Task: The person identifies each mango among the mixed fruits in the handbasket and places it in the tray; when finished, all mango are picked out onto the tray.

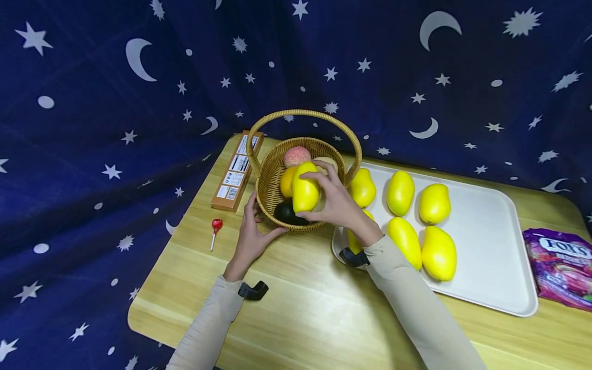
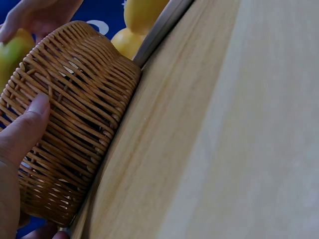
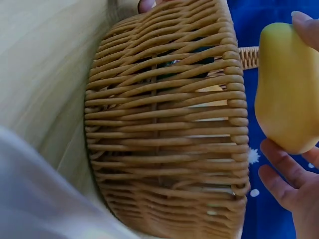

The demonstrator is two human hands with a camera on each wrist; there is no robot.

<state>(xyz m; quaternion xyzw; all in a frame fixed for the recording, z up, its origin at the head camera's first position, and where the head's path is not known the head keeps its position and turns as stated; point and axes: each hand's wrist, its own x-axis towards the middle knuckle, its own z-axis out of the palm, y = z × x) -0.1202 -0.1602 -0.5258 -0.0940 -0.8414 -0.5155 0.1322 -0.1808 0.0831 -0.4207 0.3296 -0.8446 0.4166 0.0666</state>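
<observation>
Over the wicker basket, the right hand grips a smooth yellow mango just above the rim, while the left hand curls round the basket's side. Everything sits on a pale wooden table. Six more mangoes lie on the white tray, with a starry blue cloth hanging behind.

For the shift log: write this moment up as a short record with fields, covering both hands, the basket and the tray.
Left hand: left hand grips the near-left wall of the round woven wicker basket with arched handle.
Right hand: right hand holds a smooth yellow mango over the basket.
Basket contents: a pink round fruit, an orange fruit, a dark fruit.
Tray: white rectangular tray right of the basket, with more yellow mangoes.
Table: light wooden table; red lollipop, long brown cardboard box, purple candy bag.
</observation>
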